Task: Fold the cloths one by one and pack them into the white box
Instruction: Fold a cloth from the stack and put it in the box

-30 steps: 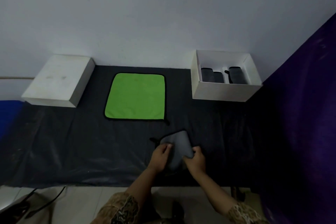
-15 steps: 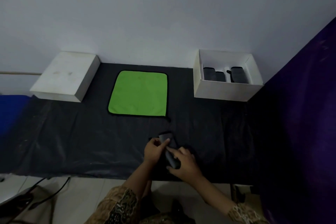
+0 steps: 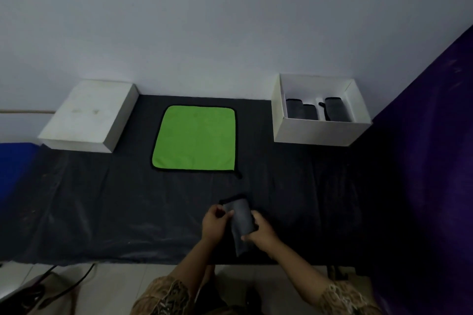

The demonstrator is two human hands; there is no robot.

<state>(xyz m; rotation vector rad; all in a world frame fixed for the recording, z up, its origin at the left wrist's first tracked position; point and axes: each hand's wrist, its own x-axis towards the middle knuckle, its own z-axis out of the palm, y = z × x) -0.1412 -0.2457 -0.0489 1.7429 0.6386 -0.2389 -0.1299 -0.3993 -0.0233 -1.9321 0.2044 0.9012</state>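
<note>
1. Pale wall [image 3: 230,33] fills the upper half of the view, with two small dark marks high on it; a purple drape [image 3: 435,161] hangs along the right side.
2. Below the wall, a dark sheet [image 3: 102,212] covers the table from the wall to its near edge.
3. At the far right of the table, touching the wall, stands the open white box [image 3: 314,133]. Folded grey cloths [image 3: 335,108] lie inside it side by side on its floor.
4. At the far left sits a shut white box [image 3: 87,115], also against the wall.
5. Between the two boxes a green cloth [image 3: 195,138] with a black hem lies flat and unfolded, a small black loop at its near right corner.
6. Near the front edge, a grey cloth [image 3: 240,220] is folded into a narrow strip that runs toward the person, its far end resting on the sheet and edged in black.
7. The left hand [image 3: 213,225] pinches the strip's left edge with thumb and fingers.
8. The right hand [image 3: 263,231] grips the strip's right side, fingers curled under it and thumb at the near part.
9. Both hands are clamped on the same cloth, close together with only the strip between them.
10. Patterned sleeves [image 3: 163,299] show at the bottom, above a pale tiled floor [image 3: 110,281] with dark cables [image 3: 51,286] at lower left.
</note>
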